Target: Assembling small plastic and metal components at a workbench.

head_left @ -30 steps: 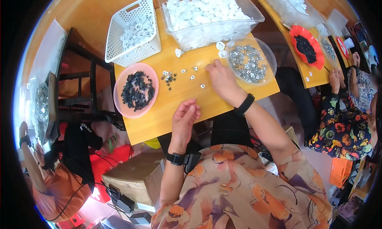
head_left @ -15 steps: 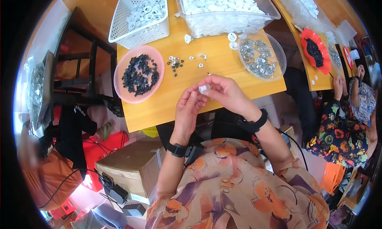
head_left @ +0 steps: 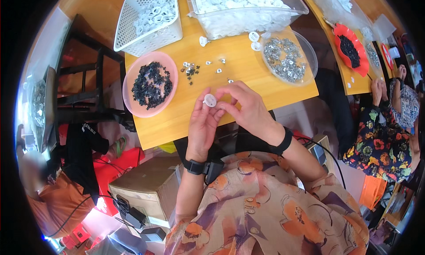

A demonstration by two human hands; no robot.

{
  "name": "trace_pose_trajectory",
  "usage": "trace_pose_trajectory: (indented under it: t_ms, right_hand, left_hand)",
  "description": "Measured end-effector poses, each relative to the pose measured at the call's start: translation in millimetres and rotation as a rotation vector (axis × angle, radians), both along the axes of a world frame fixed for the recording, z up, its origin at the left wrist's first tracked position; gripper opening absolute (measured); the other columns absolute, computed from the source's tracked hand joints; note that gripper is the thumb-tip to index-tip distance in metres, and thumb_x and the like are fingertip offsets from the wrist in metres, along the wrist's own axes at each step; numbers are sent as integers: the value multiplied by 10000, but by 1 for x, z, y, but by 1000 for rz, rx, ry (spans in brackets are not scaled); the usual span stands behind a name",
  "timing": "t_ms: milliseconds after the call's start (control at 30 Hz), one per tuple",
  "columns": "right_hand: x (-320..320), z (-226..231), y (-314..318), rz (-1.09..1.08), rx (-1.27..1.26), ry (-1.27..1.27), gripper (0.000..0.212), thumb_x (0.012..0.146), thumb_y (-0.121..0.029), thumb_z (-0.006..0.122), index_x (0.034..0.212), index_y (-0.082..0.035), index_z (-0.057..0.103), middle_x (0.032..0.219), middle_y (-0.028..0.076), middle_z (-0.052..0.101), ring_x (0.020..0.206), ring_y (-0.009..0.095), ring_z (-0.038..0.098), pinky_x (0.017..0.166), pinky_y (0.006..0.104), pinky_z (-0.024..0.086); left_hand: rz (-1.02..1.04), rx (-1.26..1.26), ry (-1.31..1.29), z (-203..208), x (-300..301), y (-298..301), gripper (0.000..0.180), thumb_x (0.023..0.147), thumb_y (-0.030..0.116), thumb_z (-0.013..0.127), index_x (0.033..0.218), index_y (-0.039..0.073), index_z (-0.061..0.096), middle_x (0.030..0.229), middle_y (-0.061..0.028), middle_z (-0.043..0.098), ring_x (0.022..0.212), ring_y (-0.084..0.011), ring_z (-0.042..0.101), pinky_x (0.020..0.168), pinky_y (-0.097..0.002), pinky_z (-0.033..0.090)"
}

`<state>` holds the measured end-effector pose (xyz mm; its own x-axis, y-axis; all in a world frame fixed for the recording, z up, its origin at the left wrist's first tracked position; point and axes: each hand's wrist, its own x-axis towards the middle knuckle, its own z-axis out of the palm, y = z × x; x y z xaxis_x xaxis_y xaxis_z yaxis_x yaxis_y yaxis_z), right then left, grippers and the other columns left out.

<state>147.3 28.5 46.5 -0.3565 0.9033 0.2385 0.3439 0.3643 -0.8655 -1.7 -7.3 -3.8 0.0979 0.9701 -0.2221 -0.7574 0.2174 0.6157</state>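
A small round white plastic disc point(head_left: 210, 100) sits pinched between the fingers of both hands, held just above the near edge of the yellow wooden surface point(head_left: 248, 73). The left hand point(head_left: 202, 126) cups it from below with thumb and fingertips closed on its rim; the right hand point(head_left: 246, 108) curls over from the other side, fingertips pressed to the same disc. Just beyond the fingers lie a few loose small silver metal pieces point(head_left: 208, 66), scattered over bare wood. Farther out to the left stands a pink round plastic bowl of small black parts point(head_left: 150, 84); to the right, a clear round bowl of silver metal parts point(head_left: 288, 58). Beyond these, a white plastic lattice basket point(head_left: 148, 20) and a clear rectangular tub of white discs point(head_left: 248, 9) line the far edge.
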Motion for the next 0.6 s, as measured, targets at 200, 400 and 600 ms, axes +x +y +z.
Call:
trace_pose_trajectory:
  t_ms: [200, 400, 600]
  right_hand:
    - [0, -4, 4, -1, 33, 15, 157, 841, -65, 569, 998, -60, 582, 903, 111, 555, 811, 320, 579, 683, 383, 478]
    - [-3, -11, 6, 19, 81, 5, 196, 834, -66, 590, 1030, -53, 584, 953, 119, 542, 848, 306, 576, 710, 364, 479]
    - [-7, -8, 2, 54, 70, 14, 283, 753, -95, 682, 1012, -47, 579, 949, 118, 533, 838, 298, 574, 714, 363, 476]
  left_hand:
    - [-24, 26, -27, -12, -3, 0, 334, 1003, 264, 401, 1257, 52, 446, 1184, -107, 569, 1010, -176, 581, 869, -308, 474]
    - [-23, 41, -27, -14, -2, 0, 357, 1004, 309, 384, 1227, 43, 470, 1179, -93, 555, 1065, -194, 554, 931, -345, 452]
    - [-51, 66, 3, -11, -2, 2, 334, 993, 233, 416, 1254, 26, 439, 1192, -97, 524, 1109, -197, 523, 961, -348, 436]
